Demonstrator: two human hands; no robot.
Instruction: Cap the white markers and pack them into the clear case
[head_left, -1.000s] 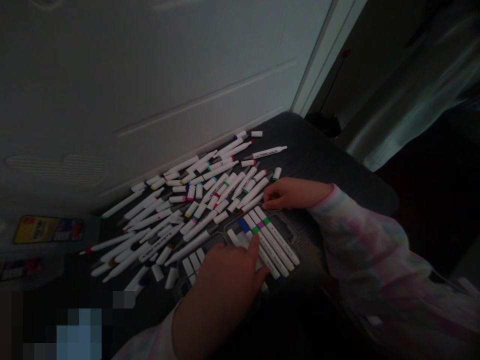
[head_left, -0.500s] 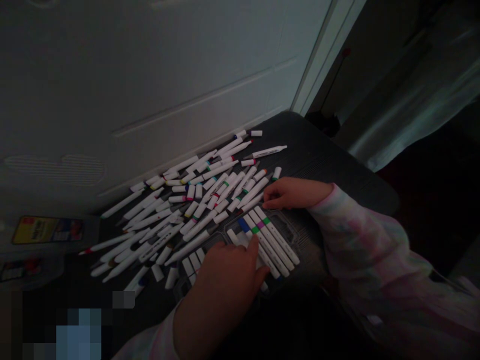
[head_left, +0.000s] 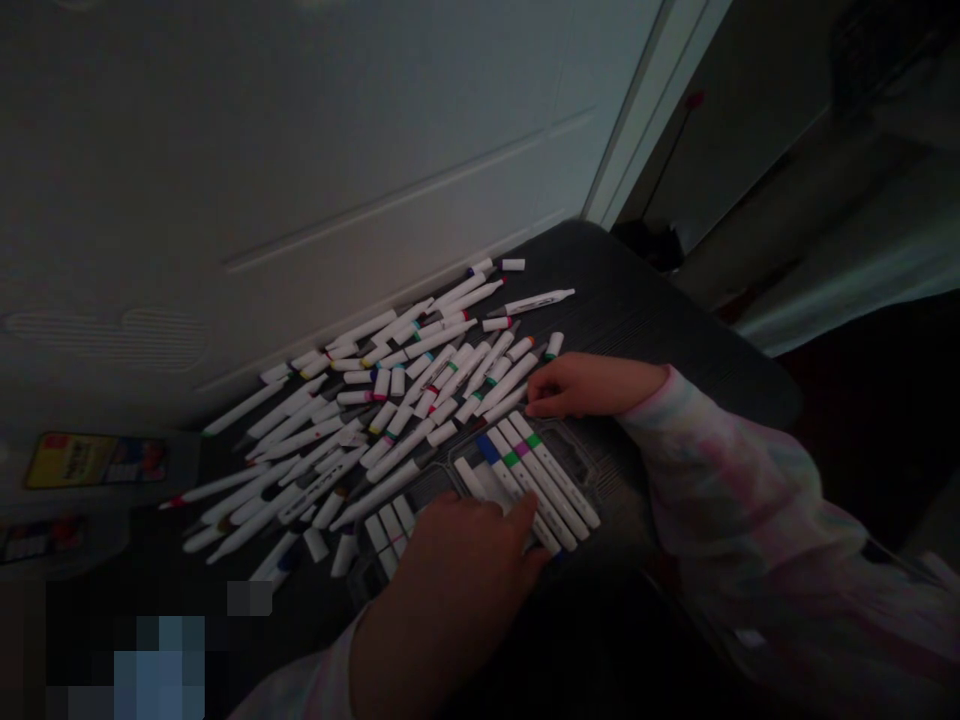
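My left hand [head_left: 456,565] lies over a clear plastic case [head_left: 586,455], with its index finger and thumb stretched out. The index fingertip touches a row of white markers [head_left: 551,480] with blue, green and purple bands, lying side by side in the case. Left of that hand, more white markers [head_left: 386,528] sit in another section. My right hand [head_left: 566,385] rests at the case's far corner, its fingers curled closed. The end of a loose marker [head_left: 506,404] reaches those fingers; whether they grip it is hidden.
Many loose markers and caps [head_left: 420,370] are heaped across the dark tabletop [head_left: 622,290]. A white panelled door [head_left: 375,130] stands behind. Plastic packaging with a yellow label [head_left: 71,460] is at the left. A pale hanging cloth [head_left: 840,260] is at the right.
My left index finger and thumb have shifted slightly right and toward me across the markers in the case. My right hand has stayed in place.
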